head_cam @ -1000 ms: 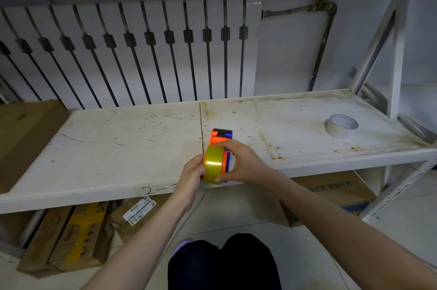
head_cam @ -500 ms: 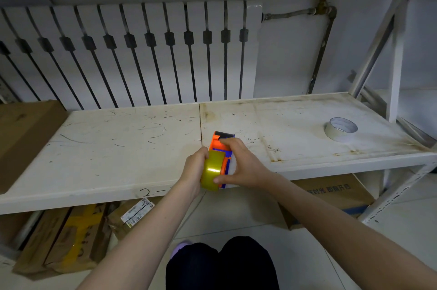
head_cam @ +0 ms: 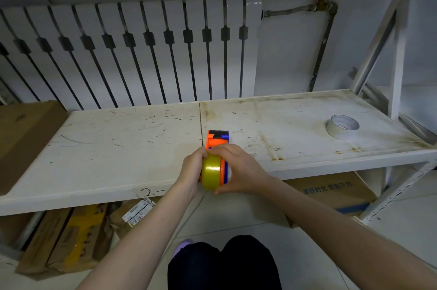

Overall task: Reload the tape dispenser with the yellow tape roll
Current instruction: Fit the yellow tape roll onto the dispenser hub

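The yellow tape roll sits against the left side of the orange and blue tape dispenser, held above the front edge of the white shelf. My left hand presses on the roll's left face. My right hand wraps the dispenser from the right, with fingers over its top and thumb under it. The dispenser's black cutter end points away from me. The hub under the roll is hidden.
An empty white tape core lies on the shelf at the right. A white radiator stands behind the shelf. Cardboard boxes sit under the shelf, and a flat box rests at the left. The shelf upright rises at the right.
Both hands have closed in around the roll and dispenser; the roll now lies tighter against the dispenser's side, and the left hand has shifted up onto the roll's face.
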Demonstrator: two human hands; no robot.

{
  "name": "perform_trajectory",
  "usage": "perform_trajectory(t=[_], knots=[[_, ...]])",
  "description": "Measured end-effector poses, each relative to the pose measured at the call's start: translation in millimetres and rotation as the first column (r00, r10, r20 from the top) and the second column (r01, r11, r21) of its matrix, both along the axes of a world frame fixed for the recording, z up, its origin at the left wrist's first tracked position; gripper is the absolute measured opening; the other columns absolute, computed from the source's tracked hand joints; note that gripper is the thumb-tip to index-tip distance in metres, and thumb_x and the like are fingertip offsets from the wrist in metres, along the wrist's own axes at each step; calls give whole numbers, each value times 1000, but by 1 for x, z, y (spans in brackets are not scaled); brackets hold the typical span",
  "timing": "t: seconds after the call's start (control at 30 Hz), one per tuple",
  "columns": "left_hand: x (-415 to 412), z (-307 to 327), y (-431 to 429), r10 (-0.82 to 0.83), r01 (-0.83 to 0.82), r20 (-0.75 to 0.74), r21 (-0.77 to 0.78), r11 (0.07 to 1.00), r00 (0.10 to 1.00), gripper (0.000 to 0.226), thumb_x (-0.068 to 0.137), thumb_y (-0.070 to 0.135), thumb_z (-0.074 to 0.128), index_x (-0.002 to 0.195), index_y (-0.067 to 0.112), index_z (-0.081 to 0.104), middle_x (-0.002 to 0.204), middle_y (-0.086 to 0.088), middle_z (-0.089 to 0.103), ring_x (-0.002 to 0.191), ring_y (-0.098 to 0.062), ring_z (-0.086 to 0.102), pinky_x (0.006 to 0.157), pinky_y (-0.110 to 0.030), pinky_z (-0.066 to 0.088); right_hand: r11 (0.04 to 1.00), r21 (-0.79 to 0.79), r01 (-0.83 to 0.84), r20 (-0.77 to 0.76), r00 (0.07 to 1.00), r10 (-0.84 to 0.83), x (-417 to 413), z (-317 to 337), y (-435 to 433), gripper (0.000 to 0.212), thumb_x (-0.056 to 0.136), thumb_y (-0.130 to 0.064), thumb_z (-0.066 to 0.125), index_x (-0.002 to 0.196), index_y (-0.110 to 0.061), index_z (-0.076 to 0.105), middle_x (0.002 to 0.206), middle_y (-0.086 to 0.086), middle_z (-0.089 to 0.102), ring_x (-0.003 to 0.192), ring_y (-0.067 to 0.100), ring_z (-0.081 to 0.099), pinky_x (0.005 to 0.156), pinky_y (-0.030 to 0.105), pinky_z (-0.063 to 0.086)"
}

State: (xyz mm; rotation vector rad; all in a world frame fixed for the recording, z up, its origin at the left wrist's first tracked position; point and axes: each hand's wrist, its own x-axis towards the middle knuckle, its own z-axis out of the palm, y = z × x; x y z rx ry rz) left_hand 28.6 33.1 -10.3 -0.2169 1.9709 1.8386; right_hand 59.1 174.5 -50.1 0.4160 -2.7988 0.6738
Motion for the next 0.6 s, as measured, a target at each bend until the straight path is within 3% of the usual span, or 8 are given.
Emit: perform_trajectory(t=[0.17, 0.33, 0.6], knots=[[3, -5, -2, 14, -13, -9, 24, 1000, 1000, 6, 74, 15, 46, 69, 14, 48, 71, -6, 47, 65, -20, 45, 58, -28, 36, 999, -28, 29, 20, 999, -28, -2, -2, 3, 95, 54, -50, 84, 135, -27, 39, 138, -4, 47, 125, 13, 43, 97, 32, 46], [5, -3, -1, 31, -32, 17, 33, 999, 999, 11, 83, 17, 45, 75, 15, 52, 73, -4, 54, 66, -19, 51, 58, -26, 40, 1000, -7, 20, 17, 1000, -20, 0, 0, 1, 93, 56, -48, 83, 135, -27, 39, 138, -4, 47, 126, 14, 43, 97, 34, 47], [9, 9, 2, 55, -58, 72, 40, 997, 996, 17, 81, 9, 41, 66, 15, 44, 67, -3, 47, 59, -17, 46, 51, -26, 35, 999, 4, 33, 28, 999, -33, -1, 2, 1, 93, 55, -49, 84, 134, -26, 41, 136, -3, 49, 123, 15, 46, 94, 33, 47]])
